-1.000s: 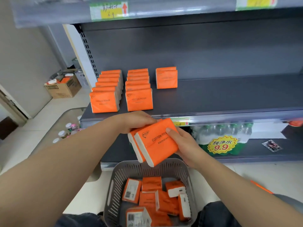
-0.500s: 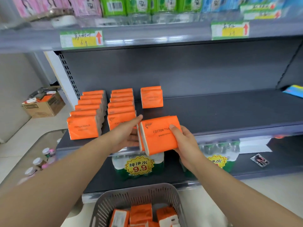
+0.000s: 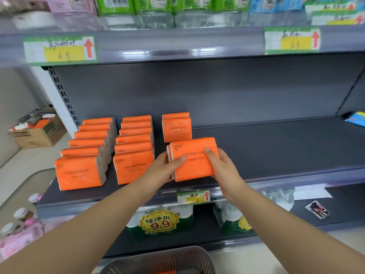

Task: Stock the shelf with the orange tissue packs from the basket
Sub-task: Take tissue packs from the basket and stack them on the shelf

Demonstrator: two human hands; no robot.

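The left hand [image 3: 166, 167] and right hand [image 3: 221, 169] grip opposite ends of two orange tissue packs [image 3: 194, 160] pressed together upright, label facing the person, over the shelf [image 3: 276, 151], apparently to extend the short row [image 3: 176, 128] just beyond them.

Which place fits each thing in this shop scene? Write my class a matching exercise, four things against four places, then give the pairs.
Things
1. held tissue packs
2. cardboard box
3. basket
4. blue packet

Places
A. on the floor, far left
B. far right on the middle shelf
C. between the left hand and right hand
D. bottom edge of the view

Pairs: 1-C, 2-A, 3-D, 4-B
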